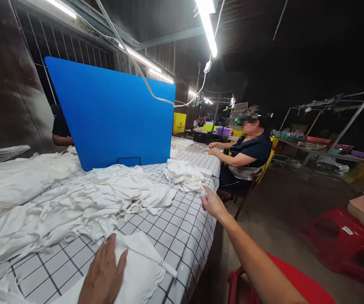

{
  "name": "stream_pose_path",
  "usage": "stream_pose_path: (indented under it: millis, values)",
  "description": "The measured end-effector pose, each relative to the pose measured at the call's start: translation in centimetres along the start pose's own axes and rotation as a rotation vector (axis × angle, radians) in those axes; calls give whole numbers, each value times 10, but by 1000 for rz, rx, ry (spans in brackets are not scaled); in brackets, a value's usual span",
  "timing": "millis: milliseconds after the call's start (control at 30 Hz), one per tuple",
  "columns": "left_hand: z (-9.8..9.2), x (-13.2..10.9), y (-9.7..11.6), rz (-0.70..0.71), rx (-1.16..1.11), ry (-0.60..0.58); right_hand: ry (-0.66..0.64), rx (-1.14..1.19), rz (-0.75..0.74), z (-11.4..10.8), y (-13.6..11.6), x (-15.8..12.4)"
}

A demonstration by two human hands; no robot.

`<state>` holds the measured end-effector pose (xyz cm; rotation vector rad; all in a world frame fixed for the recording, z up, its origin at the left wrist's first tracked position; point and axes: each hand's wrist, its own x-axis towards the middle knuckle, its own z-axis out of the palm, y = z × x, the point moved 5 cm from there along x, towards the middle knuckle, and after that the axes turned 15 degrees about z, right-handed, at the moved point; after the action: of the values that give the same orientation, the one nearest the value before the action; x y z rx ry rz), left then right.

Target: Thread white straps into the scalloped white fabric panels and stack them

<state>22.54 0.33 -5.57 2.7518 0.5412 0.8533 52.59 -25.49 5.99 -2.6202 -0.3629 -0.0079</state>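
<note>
My left hand [104,268] lies flat on a stack of white cloth pieces [142,264] near the front of the table, with its thumb held apart from the fingers. A narrow strip sticks out from the stack's right side. My right hand [214,203] is stretched forward over the table's right edge, fingers apart and partly bent, with nothing visible in it. Its fingertips are close to a small pile of crumpled white cloth [184,175]; whether they touch it I cannot tell. Left of that pile spreads a long heap of loose white cloth [86,202].
A blue panel [115,118] stands upright across the checked table [182,223], partly hiding a person behind it. Another person [245,147] sits farther along the right side. Red stools [343,240] stand at the right, and a white cable [146,82] hangs overhead.
</note>
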Motion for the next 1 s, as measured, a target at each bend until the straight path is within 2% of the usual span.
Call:
stream_pose_path:
  millis: [100, 200, 367, 533, 633, 700, 733, 800, 867, 900, 933, 1000]
  values:
    - [2, -1, -2, -19, 8, -19, 263, 133, 15, -26, 2, 2]
    - [1, -2, -2, -34, 10, -27, 469, 232, 26, -51, 7, 6]
    - [3, -4, -3, -36, 5, -39, 865, 533, -123, -96, 13, 6]
    - [11, -8, -18, -10, -22, -22, 990, 639, -172, -128, 15, 8]
    - [10, -4, -22, 19, -45, -16, 977, 744, -206, -138, 12, -3]
    - [1, -2, -14, -23, -12, -13, 812, 825, -229, -127, 3, -15]
    - [-5, -3, -7, -63, 15, -41, 648, 839, -242, -113, -5, -22]
    - [-16, -2, 13, -70, 21, -98, 154, 756, -298, -69, -30, -37]
    - [-22, 2, 28, -55, 36, -117, -378, 571, -382, -11, -56, -61]
    - [-23, 5, 31, -54, 50, -129, -571, 487, -416, 17, -67, -72]
    - [-22, 6, 31, -50, 56, -155, -705, 426, -440, 41, -76, -80]
    - [-21, 7, 28, -82, 62, -193, -837, 380, -456, 83, -97, -88]
